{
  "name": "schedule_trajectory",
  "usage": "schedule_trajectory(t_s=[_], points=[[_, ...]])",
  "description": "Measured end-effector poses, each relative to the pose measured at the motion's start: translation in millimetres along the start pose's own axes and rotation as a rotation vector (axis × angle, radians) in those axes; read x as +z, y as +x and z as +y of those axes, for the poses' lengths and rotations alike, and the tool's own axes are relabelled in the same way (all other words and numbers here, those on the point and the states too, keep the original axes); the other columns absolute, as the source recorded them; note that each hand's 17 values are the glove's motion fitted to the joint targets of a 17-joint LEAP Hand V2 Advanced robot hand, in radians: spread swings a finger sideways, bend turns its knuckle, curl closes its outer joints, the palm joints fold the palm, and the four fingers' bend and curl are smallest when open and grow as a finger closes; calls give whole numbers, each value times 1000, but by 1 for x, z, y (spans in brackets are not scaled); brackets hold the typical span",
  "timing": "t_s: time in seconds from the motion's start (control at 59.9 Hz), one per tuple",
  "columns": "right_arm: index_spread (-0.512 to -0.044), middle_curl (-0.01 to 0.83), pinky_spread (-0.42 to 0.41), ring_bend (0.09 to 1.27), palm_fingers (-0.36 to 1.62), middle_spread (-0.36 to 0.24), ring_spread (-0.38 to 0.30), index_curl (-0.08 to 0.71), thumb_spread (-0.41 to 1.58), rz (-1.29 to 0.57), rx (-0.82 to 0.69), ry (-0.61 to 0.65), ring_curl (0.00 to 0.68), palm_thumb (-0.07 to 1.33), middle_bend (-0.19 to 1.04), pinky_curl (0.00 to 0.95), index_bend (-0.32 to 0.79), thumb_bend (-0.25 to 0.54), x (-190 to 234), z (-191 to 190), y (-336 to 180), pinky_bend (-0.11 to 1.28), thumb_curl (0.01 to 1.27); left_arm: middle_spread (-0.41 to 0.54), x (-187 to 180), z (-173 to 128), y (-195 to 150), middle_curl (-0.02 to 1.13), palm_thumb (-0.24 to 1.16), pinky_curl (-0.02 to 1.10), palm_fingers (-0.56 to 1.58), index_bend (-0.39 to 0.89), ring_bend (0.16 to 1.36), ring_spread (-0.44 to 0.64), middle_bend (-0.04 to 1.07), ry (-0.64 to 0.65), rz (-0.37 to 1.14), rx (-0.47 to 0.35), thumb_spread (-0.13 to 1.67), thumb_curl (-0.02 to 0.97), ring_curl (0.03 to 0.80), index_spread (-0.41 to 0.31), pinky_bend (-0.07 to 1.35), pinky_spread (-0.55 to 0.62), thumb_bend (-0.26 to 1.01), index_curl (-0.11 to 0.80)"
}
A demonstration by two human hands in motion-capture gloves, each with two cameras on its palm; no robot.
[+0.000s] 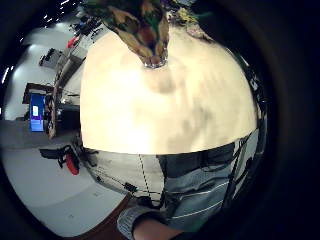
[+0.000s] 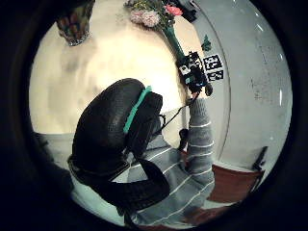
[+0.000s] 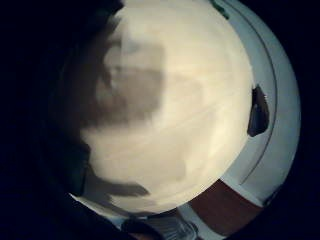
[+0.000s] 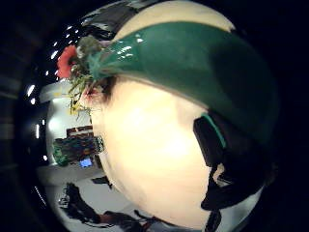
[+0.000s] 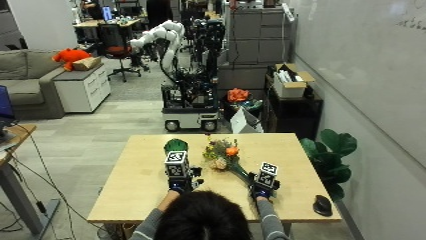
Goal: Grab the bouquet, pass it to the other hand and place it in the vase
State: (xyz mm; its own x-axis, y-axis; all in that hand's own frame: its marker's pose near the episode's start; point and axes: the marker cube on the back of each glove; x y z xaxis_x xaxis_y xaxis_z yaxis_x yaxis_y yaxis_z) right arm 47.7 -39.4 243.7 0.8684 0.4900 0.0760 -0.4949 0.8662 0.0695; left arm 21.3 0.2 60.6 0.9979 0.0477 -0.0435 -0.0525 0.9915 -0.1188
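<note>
A green vase (image 5: 175, 146) stands upright on the wooden table (image 5: 140, 185), left of centre. The bouquet (image 5: 223, 152), orange and pale flowers in a green wrap, points its heads toward the vase, with its stem running back to my right hand (image 5: 263, 186). That hand grips the wrapped stem (image 4: 193, 63), as the left thumb side palm view also shows at the right hand (image 2: 195, 72). I cannot tell whether the bouquet rests on the table. My left hand (image 5: 178, 181) is just in front of the vase (image 1: 150, 30), palm down over bare wood, holding nothing.
A black mouse (image 5: 322, 205) lies near the table's front right corner. A potted plant (image 5: 331, 150) stands beside the right edge. A robot cart (image 5: 190, 107) stands behind the far edge.
</note>
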Motion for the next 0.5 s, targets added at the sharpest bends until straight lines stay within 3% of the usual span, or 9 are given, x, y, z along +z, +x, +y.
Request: schedule_trajectory(t_s=[0.033,0.067,0.15,0.184,0.2,0.217,0.267,0.351,0.501], points=[[-259,323,233,301,375,-11,102,343,1177,79,67,-34,222,607,152,263,512,91,-1,3,7,412,320,164,1,7,4,326,136,361,291,161,478,252,174,-36,21,-1,1107,271,292,-43,301,293,-20,341],[-231,325,232,272,491,-22,85,390,1185,94,68,-32,224,650,164,272,605,106,-3,2,6,406,326,164,0,9,5,326,136,361,291,160,477,252,174,-37,28,1,1106,271,292,-43,301,293,-20,341],[-210,346,222,296,650,-39,39,412,1213,57,-4,69,244,715,214,267,590,120,-10,-9,-7,346,328,158,-3,13,5,325,137,361,291,159,476,252,174,-50,26,9,1106,271,293,-43,300,293,-21,342],[-208,366,164,350,790,-55,-10,406,1228,99,17,88,263,753,263,268,528,134,-16,-9,-6,334,331,156,-2,12,3,325,138,361,293,158,475,252,176,-56,23,11,1109,271,293,-43,298,293,-20,342],[-210,382,81,421,965,-70,-49,385,1232,119,19,99,287,776,308,283,444,143,-19,-9,-7,381,335,156,0,8,1,325,139,361,293,158,474,252,176,-55,20,10,1111,272,293,-43,298,293,-19,342],[-211,378,59,415,978,-75,-63,377,1235,134,13,111,274,783,300,267,415,143,-21,-10,-8,369,334,155,2,4,-1,325,139,362,293,158,474,252,176,-51,16,9,1112,272,293,-45,298,293,-19,343],[-219,416,-104,540,1246,-112,-125,361,1239,173,-6,141,341,814,365,323,250,146,-30,-10,-11,480,335,153,-8,12,4,326,140,361,296,158,472,252,179,-34,23,18,1114,272,293,-46,296,293,-20,342],[-223,467,-204,664,1381,-152,-182,366,1233,254,-24,124,419,840,452,392,138,135,-43,-4,-11,592,331,151,3,-1,-2,325,141,361,301,163,469,251,174,-55,26,-3,1117,272,292,-47,290,293,-20,344],[-235,552,-242,866,1490,-178,-199,418,1189,185,2,398,512,860,631,461,241,90,-70,-28,-16,691,323,150,3,-12,-6,324,155,357,318,173,459,245,177,-58,54,-13,1126,272,291,-51,279,287,-16,352]])
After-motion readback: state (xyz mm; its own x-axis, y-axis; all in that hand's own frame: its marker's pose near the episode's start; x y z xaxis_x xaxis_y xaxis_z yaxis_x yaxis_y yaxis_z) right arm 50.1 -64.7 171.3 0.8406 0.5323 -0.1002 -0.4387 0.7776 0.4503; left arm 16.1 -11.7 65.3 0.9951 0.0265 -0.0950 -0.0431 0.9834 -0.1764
